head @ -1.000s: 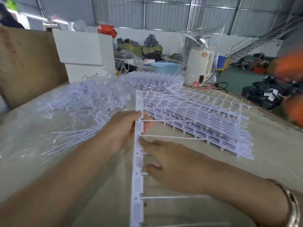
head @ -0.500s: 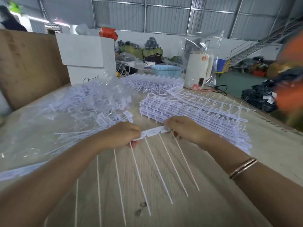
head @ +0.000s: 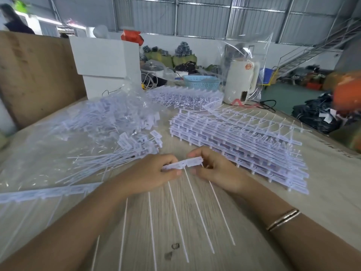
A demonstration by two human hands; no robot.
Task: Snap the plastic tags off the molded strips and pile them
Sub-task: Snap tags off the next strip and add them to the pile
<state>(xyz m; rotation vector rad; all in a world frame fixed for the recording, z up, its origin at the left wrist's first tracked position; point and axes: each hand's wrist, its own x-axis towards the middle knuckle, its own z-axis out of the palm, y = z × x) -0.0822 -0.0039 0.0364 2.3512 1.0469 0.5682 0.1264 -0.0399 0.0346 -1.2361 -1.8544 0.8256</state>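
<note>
strip (head: 184, 163) barely shifted — both hands gripping

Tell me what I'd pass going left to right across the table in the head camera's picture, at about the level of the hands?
Loose pile of snapped-off tags → left hand → strip being held → right hand → stack of unsnapped strips.

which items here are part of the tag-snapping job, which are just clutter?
Job:
- white molded tag strip, pinched by left hand and right hand
- stack of uncut white strips
- pile of loose snapped tags on clear plastic sheet

Clutter:
- white electric kettle
- blue perforated basket
- white foam box
</note>
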